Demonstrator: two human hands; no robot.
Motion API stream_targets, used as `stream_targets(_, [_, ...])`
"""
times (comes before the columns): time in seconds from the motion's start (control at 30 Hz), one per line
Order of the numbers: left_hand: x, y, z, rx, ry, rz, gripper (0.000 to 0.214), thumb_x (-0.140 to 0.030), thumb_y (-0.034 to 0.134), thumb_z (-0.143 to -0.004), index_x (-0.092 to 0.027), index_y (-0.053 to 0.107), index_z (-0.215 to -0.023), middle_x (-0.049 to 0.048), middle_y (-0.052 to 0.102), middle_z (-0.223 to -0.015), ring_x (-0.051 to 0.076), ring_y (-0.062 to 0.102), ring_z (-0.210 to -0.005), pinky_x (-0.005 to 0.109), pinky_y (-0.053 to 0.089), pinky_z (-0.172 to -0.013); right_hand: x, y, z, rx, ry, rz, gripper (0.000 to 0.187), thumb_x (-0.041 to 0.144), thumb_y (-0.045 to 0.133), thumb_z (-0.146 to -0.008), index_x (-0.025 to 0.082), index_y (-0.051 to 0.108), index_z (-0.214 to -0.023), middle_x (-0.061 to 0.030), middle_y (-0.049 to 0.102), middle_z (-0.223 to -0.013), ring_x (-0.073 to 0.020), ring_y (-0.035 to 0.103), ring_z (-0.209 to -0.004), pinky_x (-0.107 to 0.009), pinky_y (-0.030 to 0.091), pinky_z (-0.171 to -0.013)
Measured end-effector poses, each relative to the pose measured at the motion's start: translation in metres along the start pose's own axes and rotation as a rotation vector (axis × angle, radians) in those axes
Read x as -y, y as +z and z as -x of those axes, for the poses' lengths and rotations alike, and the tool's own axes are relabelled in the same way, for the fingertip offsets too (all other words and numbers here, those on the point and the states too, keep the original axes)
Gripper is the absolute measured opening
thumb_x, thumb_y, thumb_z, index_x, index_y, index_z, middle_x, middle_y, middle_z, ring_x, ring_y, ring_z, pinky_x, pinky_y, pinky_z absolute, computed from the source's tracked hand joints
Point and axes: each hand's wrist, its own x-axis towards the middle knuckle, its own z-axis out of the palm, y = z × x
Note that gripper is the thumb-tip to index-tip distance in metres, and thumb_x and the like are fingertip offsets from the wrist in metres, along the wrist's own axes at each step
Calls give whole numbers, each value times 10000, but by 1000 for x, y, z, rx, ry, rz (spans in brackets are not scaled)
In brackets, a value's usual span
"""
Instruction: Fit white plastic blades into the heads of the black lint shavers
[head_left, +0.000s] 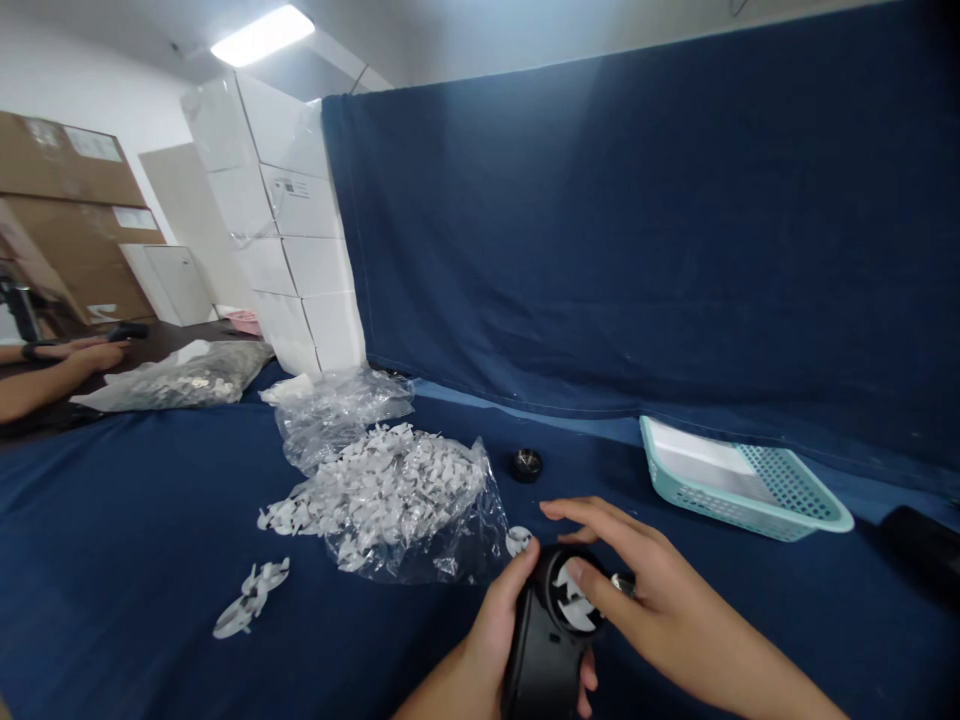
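My left hand (499,625) is wrapped round a black handheld device (544,650) with a round open head, shaped like a lint remover. Inside that head sits a white plastic piece (576,605). The thumb of my right hand (637,570) rests on the white piece, while its other fingers stretch apart over the head's far side. A small shiny metallic part (622,585) shows beside the head, partly hidden by my right hand. Just beyond my left thumb lies a round white part (517,541). A black ring-shaped cap (526,464) lies farther back on the cloth.
An opened clear bag (465,555) bears a heap of small white plastic parts (405,480). Several loose ones (251,600) lie at left. A turquoise basket (750,510) stands right, white boxes (311,260) behind. Another person's hands (94,355) are at far left near another bag (187,375).
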Motion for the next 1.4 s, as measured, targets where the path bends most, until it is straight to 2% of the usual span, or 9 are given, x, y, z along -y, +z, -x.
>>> stream_targets(0.13, [-2,0,2,54,-3,12,999,-844,155,-783,6,680,-765,169,666,-579,226,651,-454,268,462,-423,0,1,-2,-15,5,-20,399,170,487,-920,350,574,-1264,-12,634,-1233,-186,609,-1131,-309,554,-885])
stream_targets(0.33, [-4,2,3,83,25,15,995,-839,139,-784,2,671,-768,166,659,-574,221,643,-446,268,460,-422,-1,2,-4,-26,-21,-77,393,109,495,-884,302,631,-1198,-22,671,-1172,-194,626,-1107,-362,516,-970])
stream_targets(0.47, [-3,0,3,94,45,40,996,-844,166,-783,8,682,-786,164,670,-581,222,649,-458,275,472,-432,-4,2,-3,2,11,-123,416,99,476,-883,304,611,-1218,-24,644,-1220,-203,611,-1141,-385,524,-977])
stream_targets(0.63, [-2,-1,3,100,59,24,987,-842,173,-786,-4,693,-788,161,683,-588,222,654,-458,264,458,-414,-8,1,-2,40,10,-76,455,109,485,-892,356,560,-1267,3,613,-1269,-188,570,-1194,-385,464,-1042])
stream_targets(0.9, [-5,8,8,85,89,27,913,-813,195,-815,-55,704,-783,137,685,-569,213,647,-440,258,469,-411,-8,0,0,43,-25,-40,500,90,517,-875,384,537,-1278,20,597,-1284,-181,548,-1204,-372,435,-1047])
stream_targets(1.1, [-7,11,11,70,117,36,888,-801,265,-817,-33,705,-752,140,678,-565,203,647,-443,250,478,-424,-7,0,-2,59,-46,-79,491,106,511,-896,379,515,-1305,11,590,-1290,-171,588,-1130,-364,478,-1002])
stream_targets(1.4, [-10,13,13,-16,58,16,950,-832,204,-786,-18,693,-757,149,668,-563,211,645,-433,257,467,-419,-6,-1,-5,102,-31,-158,461,103,476,-928,386,532,-1288,28,617,-1186,-138,646,-945,-307,550,-861])
